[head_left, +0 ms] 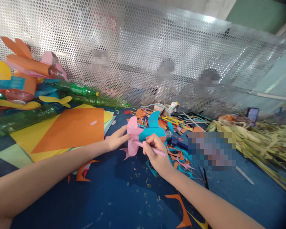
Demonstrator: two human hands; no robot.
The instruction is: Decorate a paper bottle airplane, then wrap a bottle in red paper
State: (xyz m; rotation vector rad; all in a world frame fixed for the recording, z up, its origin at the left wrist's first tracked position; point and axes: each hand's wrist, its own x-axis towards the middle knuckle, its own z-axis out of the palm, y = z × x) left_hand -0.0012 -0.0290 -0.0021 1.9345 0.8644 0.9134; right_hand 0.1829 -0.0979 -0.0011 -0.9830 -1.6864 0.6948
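Note:
In the middle of the head view lies a plastic bottle wrapped in blue paper (146,135), with a blue fin on top and its clear neck pointing right. Pink paper petals (132,124) stand out at its left end. My left hand (118,139) grips these petals at their left edge, thumb towards the bottle. My right hand (157,154) is closed around a pink pen (160,152), its tip against or very near the pink paper; contact cannot be made out. The right fingers also rest close to the blue wrap.
Orange paper (73,127) tops a stack at left, with a small pale cap (93,123) on it. Green bottles (78,89) and paper-decorated bottles (28,66) lie behind. Paper scraps (178,159) and dried husks (252,140) spread rightwards. A perforated metal screen (133,41) rises behind.

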